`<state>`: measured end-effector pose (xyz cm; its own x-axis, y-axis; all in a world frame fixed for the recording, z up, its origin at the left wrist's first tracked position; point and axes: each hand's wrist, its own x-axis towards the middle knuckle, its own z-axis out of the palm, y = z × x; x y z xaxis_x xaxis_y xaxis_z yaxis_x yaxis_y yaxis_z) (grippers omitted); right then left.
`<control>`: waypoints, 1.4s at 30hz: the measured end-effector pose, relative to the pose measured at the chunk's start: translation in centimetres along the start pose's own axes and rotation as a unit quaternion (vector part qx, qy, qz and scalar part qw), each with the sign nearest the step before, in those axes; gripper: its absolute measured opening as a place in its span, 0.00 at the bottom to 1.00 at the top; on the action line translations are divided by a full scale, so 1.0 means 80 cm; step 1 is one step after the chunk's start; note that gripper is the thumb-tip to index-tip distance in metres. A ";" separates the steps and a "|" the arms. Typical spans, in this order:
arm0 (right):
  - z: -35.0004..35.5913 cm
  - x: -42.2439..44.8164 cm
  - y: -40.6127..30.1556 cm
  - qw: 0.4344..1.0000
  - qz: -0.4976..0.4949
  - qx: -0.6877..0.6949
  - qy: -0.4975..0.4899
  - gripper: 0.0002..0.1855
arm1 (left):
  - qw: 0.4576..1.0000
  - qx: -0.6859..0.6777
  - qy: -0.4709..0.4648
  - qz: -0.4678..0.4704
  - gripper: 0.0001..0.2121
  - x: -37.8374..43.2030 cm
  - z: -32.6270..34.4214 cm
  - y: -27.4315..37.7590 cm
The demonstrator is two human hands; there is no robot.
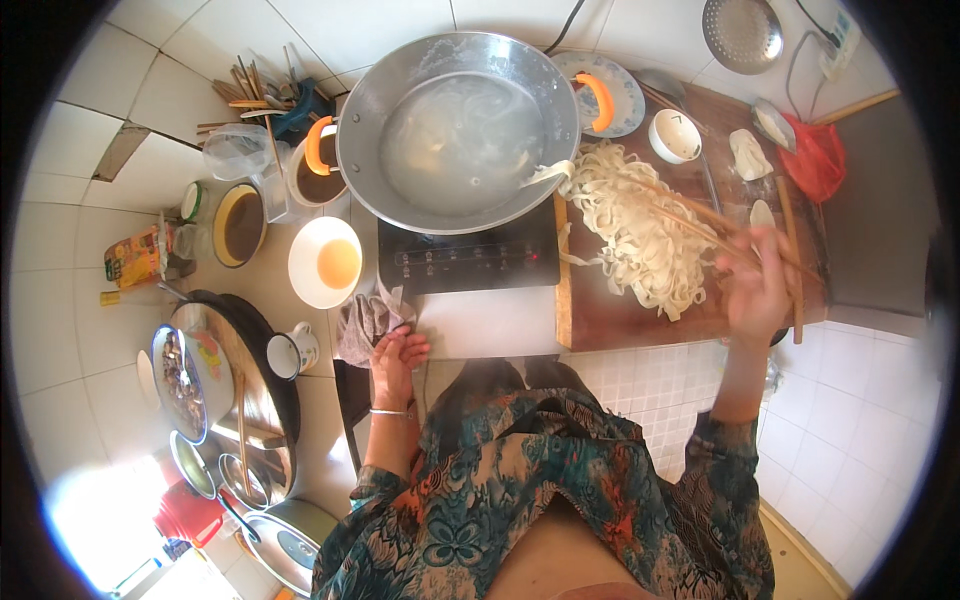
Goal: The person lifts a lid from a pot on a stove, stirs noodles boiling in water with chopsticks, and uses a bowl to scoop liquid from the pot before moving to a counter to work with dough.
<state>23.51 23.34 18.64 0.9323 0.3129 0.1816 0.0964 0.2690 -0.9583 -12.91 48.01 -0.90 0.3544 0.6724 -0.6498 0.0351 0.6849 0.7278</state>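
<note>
My right hand [759, 281] grips a pair of long wooden chopsticks [694, 214], their far ends among a pile of wide flat noodles [637, 232]. That pile lies on a thick wooden board [622, 328]. Left of it, a deep metal pot [457, 214] with orange handles holds cloudy liquid and stands on a black induction cooktop [469, 262]. One noodle strip [549, 172] hangs over the pot's right rim. At the counter edge my left hand [397, 356] is loosely curled with nothing visible in it, beside a crumpled grey cloth [367, 326]; whether they touch is unclear.
A white bowl with yellow-orange contents [304, 277] stands left of the cooktop, near bowls of dark liquid [259, 244]. On the board are a small white bowl [675, 142], a dough piece [748, 155] and a rolling pin [789, 225]. An enamel mug [285, 356] sits far left.
</note>
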 end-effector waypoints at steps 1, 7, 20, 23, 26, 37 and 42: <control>0.026 0.007 -0.002 0.999 0.016 -0.013 -0.035 0.13 | 1.000 -0.008 -0.003 -0.001 0.10 0.000 0.003 0.001; 0.153 0.092 0.045 0.924 0.058 -0.229 -0.299 0.13 | 0.999 -0.028 -0.013 -0.022 0.09 0.003 -0.008 0.000; 0.176 0.096 0.060 0.976 0.096 -0.136 -0.142 0.12 | 0.996 -0.048 -0.054 -0.057 0.10 0.003 -0.021 0.011; 0.163 0.087 0.013 0.968 0.083 -0.170 -0.166 0.14 | 0.993 -0.058 -0.081 -0.057 0.10 0.009 -0.022 0.006; 0.168 0.076 0.007 0.919 0.065 -0.257 -0.293 0.11 | 0.993 -0.050 -0.089 -0.058 0.10 0.011 -0.019 0.006; 0.099 0.060 -0.073 0.803 0.060 -0.508 -0.306 0.11 | 0.993 -0.035 -0.103 -0.039 0.10 0.009 -0.018 0.007; 0.085 0.063 -0.058 0.946 0.046 -0.281 -0.155 0.11 | 0.994 -0.048 -0.099 -0.024 0.11 0.012 -0.019 0.004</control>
<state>25.35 29.87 25.51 0.8077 0.5862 0.0634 0.2703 -0.2726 -0.9234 -14.01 49.30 -1.59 0.5310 0.5767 -0.6208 -0.0293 0.7447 0.6668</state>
